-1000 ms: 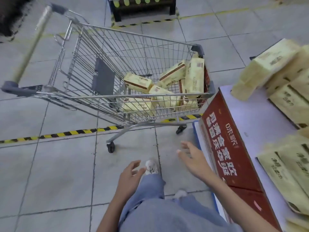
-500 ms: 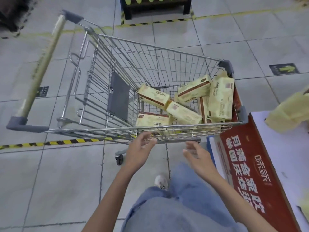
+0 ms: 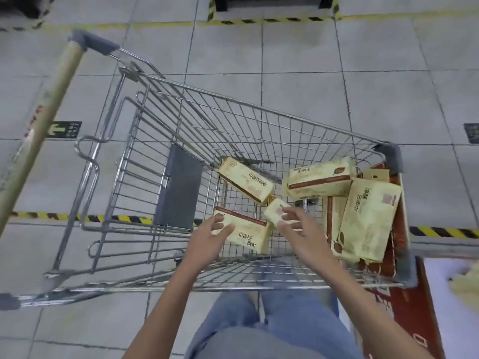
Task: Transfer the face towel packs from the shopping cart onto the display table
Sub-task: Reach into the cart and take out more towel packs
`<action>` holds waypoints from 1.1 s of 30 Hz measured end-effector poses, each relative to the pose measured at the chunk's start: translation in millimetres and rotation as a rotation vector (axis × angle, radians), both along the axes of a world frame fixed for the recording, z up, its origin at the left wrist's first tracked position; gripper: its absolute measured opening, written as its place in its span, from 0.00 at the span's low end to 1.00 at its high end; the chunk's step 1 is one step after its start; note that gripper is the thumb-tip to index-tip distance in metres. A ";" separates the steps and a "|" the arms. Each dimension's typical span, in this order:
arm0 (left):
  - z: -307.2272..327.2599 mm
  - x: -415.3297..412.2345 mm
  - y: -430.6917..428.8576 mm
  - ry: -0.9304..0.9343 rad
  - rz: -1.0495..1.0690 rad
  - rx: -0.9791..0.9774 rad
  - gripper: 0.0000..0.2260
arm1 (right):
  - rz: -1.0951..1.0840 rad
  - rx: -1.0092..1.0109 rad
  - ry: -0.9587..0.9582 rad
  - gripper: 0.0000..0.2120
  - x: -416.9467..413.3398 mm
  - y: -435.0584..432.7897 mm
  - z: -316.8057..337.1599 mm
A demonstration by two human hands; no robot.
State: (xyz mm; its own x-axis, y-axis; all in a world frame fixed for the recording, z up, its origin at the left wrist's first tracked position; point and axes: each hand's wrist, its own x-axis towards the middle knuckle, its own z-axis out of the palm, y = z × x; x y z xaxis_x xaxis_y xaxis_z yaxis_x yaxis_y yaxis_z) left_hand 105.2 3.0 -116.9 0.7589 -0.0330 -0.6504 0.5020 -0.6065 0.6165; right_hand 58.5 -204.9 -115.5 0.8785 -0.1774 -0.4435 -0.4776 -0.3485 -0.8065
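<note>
**A:** Both arms are over the near rim of the wire shopping cart (image 3: 181, 141), chrome grid with a grey plastic flap on its back wall.

**B:** Left hand (image 3: 207, 242) has its fingers spread loosely, tips on the edge of a flat pale-yellow face towel pack (image 3: 246, 233) with a brown band, lying on the basket floor. No closed grip there.

**A:** Right hand (image 3: 300, 231) is open too, fingers splayed over a smaller pack end (image 3: 276, 212). Touching or just above it, I cannot tell.

**B:** More soft, boxy packs in glossy wrap: one tilted pack (image 3: 246, 182) near the flap, another (image 3: 320, 181) propped across the far corner, and a tall one (image 3: 368, 218) leaning upright against the right wall.

**A:** The counter (image 3: 445, 301) sits just right of the cart, white top, red printed side panel. Grey floor tiles (image 3: 298, 60) below, with yellow-black striped tape.
</note>
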 end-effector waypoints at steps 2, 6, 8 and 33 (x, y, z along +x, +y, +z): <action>-18.6 19.2 -6.4 0.065 0.052 0.027 0.20 | 0.063 -0.047 0.012 0.15 39.6 -7.4 -12.4; -71.3 45.0 -16.5 0.216 0.258 0.035 0.23 | 0.204 -0.116 0.087 0.19 111.3 -12.3 -56.7; -106.0 50.2 -18.2 0.303 0.385 0.068 0.26 | 0.268 -0.132 0.145 0.22 141.5 -11.3 -88.8; -282.2 30.1 -33.8 0.650 1.233 -0.513 0.32 | 0.514 -0.727 0.222 0.52 208.5 21.4 -282.4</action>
State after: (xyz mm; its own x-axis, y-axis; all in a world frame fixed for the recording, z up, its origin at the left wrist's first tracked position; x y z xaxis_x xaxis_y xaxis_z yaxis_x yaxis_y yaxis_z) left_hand 135.3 -30.8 -399.1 0.0664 0.0744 -0.9950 0.7905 0.6046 0.0980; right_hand 267.0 -183.5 -397.9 0.8343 -0.0899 -0.5439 -0.2410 -0.9468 -0.2132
